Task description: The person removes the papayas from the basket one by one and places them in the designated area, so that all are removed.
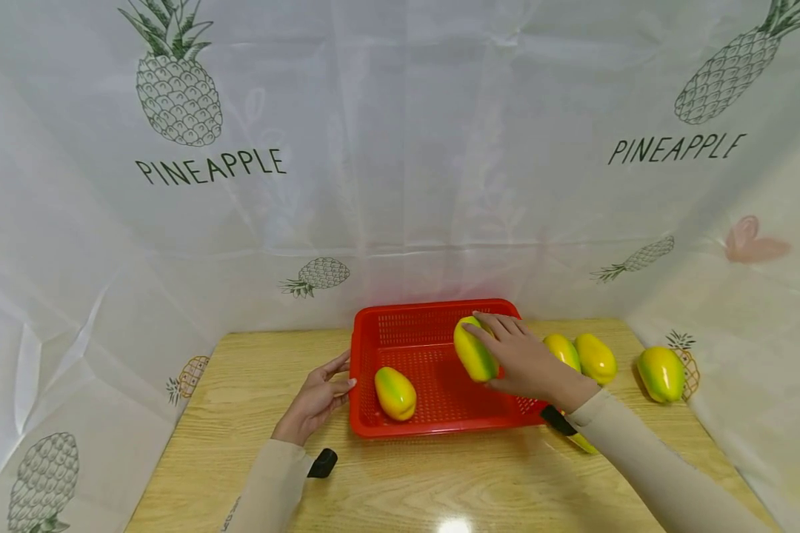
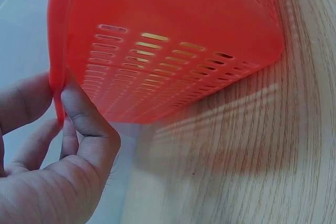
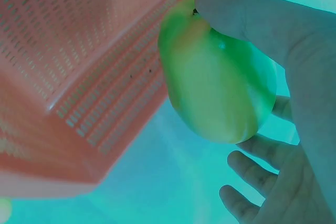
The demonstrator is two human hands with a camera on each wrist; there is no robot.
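- Hands at work over a red basket [image 1: 433, 326] standing on a wooden table [image 1: 400, 481], with a white pineapple-print cloth [image 1: 400, 148] hung behind and to both sides.
- Right hand [image 1: 523, 359] is curled round a yellow-green mango [image 1: 473, 352], holding it above the basket's inside toward 2 o'clock; the right wrist view shows thumb and fingers [image 3: 247, 182] wrapped about the fruit, with the basket's slotted wall beside it.
- Left hand [image 1: 316, 400] is at the basket's 9 o'clock edge; the left wrist view shows its fingertips [image 2: 79, 106] pinching the red rim.
- Second mango [image 1: 395, 392] lies on the basket floor toward 7 o'clock, apart from the held fruit.
- Two more mangoes [image 1: 580, 355] lie side by side, touching, on the table just off the basket's 3 o'clock side; a lone mango [image 1: 661, 372] sits farther out at 3 o'clock, near the cloth.
- Another fruit [image 1: 583, 442] shows only partly under the right sleeve.
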